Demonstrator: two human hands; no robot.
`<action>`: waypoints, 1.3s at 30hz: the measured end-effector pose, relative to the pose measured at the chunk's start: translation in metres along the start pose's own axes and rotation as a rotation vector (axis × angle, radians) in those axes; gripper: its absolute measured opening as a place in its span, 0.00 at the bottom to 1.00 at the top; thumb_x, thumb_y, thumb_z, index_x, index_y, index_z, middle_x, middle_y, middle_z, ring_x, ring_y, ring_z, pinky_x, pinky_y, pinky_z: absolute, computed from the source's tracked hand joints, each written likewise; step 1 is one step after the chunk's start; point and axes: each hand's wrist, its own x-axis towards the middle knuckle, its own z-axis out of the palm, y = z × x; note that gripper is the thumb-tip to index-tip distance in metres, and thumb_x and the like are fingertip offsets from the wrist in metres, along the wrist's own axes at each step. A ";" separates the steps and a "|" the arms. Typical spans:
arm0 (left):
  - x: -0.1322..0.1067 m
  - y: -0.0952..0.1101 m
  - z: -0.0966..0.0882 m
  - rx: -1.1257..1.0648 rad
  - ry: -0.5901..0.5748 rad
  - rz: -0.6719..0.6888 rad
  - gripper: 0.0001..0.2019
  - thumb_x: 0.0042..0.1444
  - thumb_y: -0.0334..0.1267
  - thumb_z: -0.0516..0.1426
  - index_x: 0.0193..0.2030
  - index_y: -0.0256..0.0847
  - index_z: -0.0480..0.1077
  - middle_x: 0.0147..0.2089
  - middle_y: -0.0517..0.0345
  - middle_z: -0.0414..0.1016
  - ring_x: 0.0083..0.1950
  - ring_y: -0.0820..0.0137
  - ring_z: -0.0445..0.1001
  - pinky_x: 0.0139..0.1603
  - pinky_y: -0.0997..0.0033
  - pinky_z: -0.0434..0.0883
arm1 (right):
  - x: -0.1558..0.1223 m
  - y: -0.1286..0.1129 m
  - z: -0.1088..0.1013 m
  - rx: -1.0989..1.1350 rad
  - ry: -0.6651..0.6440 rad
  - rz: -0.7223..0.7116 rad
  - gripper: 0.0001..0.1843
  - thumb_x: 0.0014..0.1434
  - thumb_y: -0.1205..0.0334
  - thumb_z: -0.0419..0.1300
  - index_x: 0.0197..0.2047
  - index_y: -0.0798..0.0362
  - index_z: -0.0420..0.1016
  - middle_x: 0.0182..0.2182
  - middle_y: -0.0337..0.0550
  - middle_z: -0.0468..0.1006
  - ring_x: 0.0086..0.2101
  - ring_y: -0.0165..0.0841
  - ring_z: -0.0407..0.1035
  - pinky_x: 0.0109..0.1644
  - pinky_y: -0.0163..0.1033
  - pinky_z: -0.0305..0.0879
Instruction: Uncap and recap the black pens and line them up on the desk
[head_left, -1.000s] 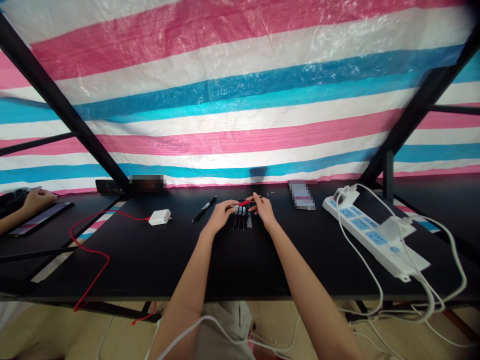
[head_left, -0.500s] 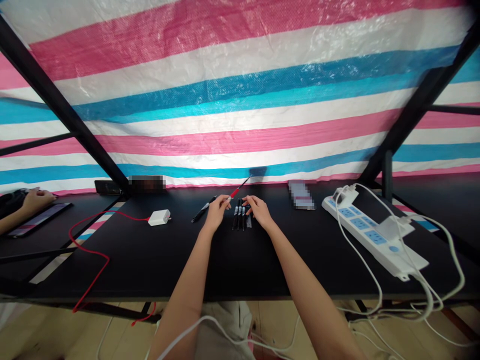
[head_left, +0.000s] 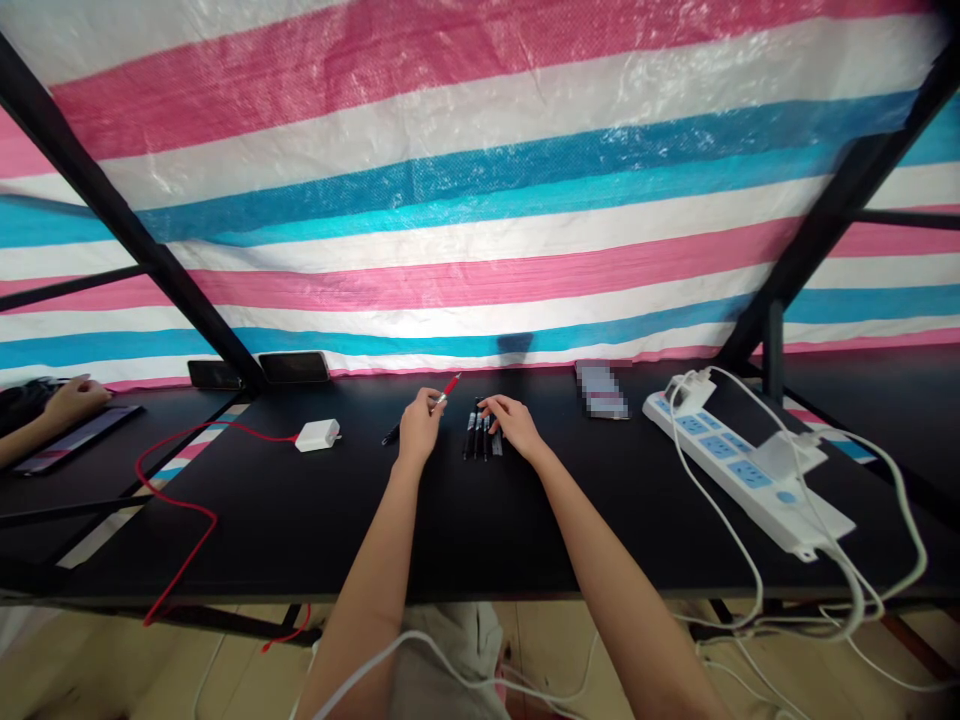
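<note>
My left hand (head_left: pixel 421 425) is closed on a red pen (head_left: pixel 451 385), whose pointed end sticks up and to the right past my fingertips. Beneath and left of that hand, a dark pen (head_left: pixel 390 435) lies on the black table (head_left: pixel 495 530), mostly covered by the hand. Several black pens (head_left: pixel 478 435) with pale labels lie side by side between my hands. My right hand (head_left: pixel 514 425) rests over the right end of this row, index finger and thumb apart. Whether its fingertips touch a pen I cannot tell. A small clear strip (head_left: pixel 497 443) shows by the rightmost pen.
A white power strip (head_left: pixel 750 470) with plugs and cables lies at right. A phone (head_left: pixel 602 388) lies at the back. On the left are a white charger (head_left: pixel 317 435) with a red cable (head_left: pixel 214 515), dark phones (head_left: pixel 294 367) and another person's hand (head_left: pixel 79 400) by a tablet (head_left: pixel 79 440).
My left hand has drawn left and slightly toward me with the red pen, away from the row. The long thin dark end beyond the red part no longer shows. My right hand has barely moved.
</note>
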 end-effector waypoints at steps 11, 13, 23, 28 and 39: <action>-0.004 -0.008 -0.020 0.579 -0.064 -0.086 0.08 0.55 0.36 0.50 0.40 0.41 0.66 0.40 0.52 0.71 0.45 0.63 0.68 0.40 0.68 0.61 | -0.002 -0.004 0.000 -0.022 0.003 -0.050 0.15 0.60 0.57 0.46 0.38 0.50 0.73 0.30 0.35 0.76 0.21 0.23 0.67 0.29 0.29 0.61; -0.005 -0.008 -0.021 0.603 -0.060 -0.081 0.08 0.55 0.36 0.49 0.40 0.41 0.66 0.41 0.51 0.71 0.45 0.62 0.67 0.40 0.67 0.61 | -0.002 -0.003 0.000 -0.025 0.000 -0.047 0.15 0.59 0.57 0.46 0.38 0.50 0.73 0.30 0.35 0.77 0.21 0.23 0.68 0.30 0.30 0.62; -0.009 -0.008 -0.020 0.676 0.019 -0.135 0.08 0.55 0.36 0.49 0.41 0.41 0.65 0.42 0.49 0.68 0.46 0.59 0.64 0.42 0.62 0.58 | -0.003 -0.005 0.000 -0.014 0.007 -0.081 0.14 0.59 0.57 0.47 0.37 0.49 0.73 0.29 0.34 0.76 0.20 0.23 0.67 0.31 0.31 0.62; -0.008 -0.008 -0.020 0.688 0.021 -0.142 0.09 0.56 0.35 0.49 0.43 0.42 0.65 0.42 0.49 0.68 0.46 0.59 0.63 0.43 0.62 0.57 | -0.004 -0.008 0.000 -0.022 0.028 -0.087 0.14 0.59 0.58 0.47 0.37 0.49 0.73 0.28 0.35 0.76 0.20 0.24 0.67 0.30 0.31 0.62; -0.009 -0.007 -0.023 0.669 0.003 -0.174 0.08 0.56 0.34 0.49 0.41 0.42 0.66 0.42 0.49 0.68 0.46 0.59 0.63 0.43 0.61 0.55 | -0.006 -0.011 -0.001 -0.073 0.013 -0.049 0.14 0.59 0.58 0.46 0.37 0.50 0.73 0.29 0.35 0.77 0.21 0.23 0.67 0.32 0.30 0.62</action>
